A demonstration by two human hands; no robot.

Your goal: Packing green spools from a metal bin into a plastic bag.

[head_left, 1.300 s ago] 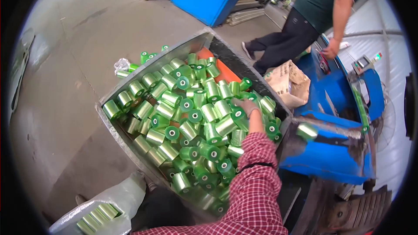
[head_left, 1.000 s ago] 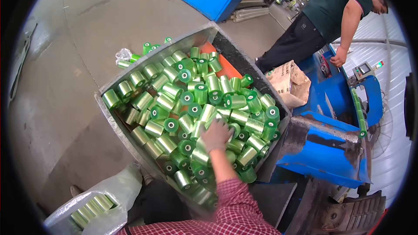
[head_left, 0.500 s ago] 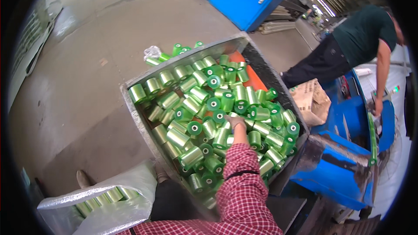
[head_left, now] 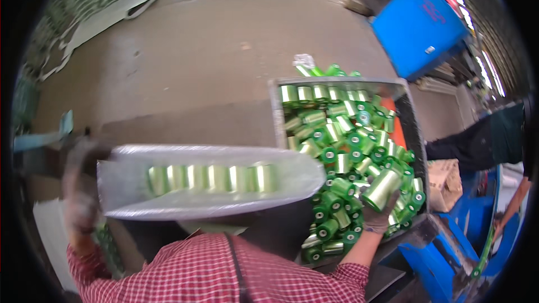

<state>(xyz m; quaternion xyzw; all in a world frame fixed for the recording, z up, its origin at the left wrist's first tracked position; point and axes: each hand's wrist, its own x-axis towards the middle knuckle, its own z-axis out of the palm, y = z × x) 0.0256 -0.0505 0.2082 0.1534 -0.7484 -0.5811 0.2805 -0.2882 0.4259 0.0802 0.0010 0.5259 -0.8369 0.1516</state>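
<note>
My right hand (head_left: pixel 379 217), in a grey glove, grips one shiny green roll (head_left: pixel 382 188) lifted just above a metal bin (head_left: pixel 276 113) heaped with several green rolls (head_left: pixel 337 146). My left hand (head_left: pixel 80 202), gloved and blurred, is raised at the far left and holds the end of a clear plastic bag (head_left: pixel 208 182). The bag stretches across in front of my chest and has a row of green rolls (head_left: pixel 210 178) inside. My red checked sleeves show at the bottom.
Bare concrete floor (head_left: pixel 196 62) lies beyond the bin. A blue cabinet (head_left: pixel 418 25) stands at the upper right. A blue machine (head_left: pixel 449 247) sits right of the bin, with a cardboard box (head_left: pixel 443 182) and another person's arm (head_left: pixel 508 213) near it.
My right hand has closed on one roll and lifted it from the heap. My left hand has raised the plastic bag with its rolls from the lower left up across my front.
</note>
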